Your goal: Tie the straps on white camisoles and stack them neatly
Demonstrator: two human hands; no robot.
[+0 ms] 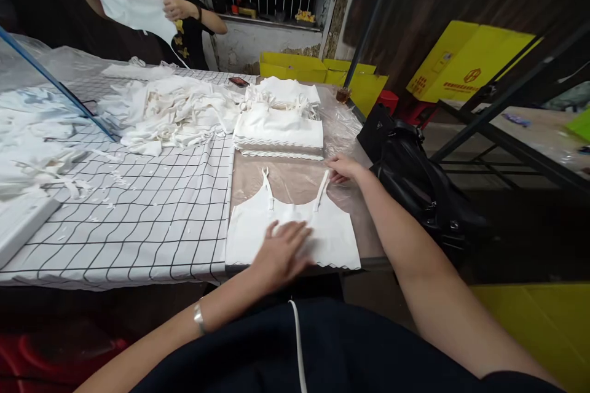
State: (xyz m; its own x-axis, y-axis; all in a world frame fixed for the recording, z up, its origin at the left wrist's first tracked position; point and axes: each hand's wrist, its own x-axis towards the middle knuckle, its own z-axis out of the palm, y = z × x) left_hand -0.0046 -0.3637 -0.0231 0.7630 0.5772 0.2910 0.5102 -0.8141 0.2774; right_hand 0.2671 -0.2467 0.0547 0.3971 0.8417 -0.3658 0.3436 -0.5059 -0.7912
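Pressing your left hand [281,252] flat on a white camisole top [322,236], you hold it down at the near edge of the surface [295,181], fingers spread and lying loose across the fabric. Your right hand [343,167] rests near the right strap [321,190], fingers [332,163] together and slightly curled on the bare surface, holding nothing that can be made out. The left strap [267,184] runs straight up from the neckline. Keep the palm flat and smooth outward from the middle, so the scalloped hem stays even; draw both straps straight before lifting off. Just beyond lies a stack of folded white tops [279,129], with a loose heap of white garments [175,110] on the checked cloth [138,215]. A black bag [415,178] sits beside the surface. Across from you, another person holds up a white piece [133,12].
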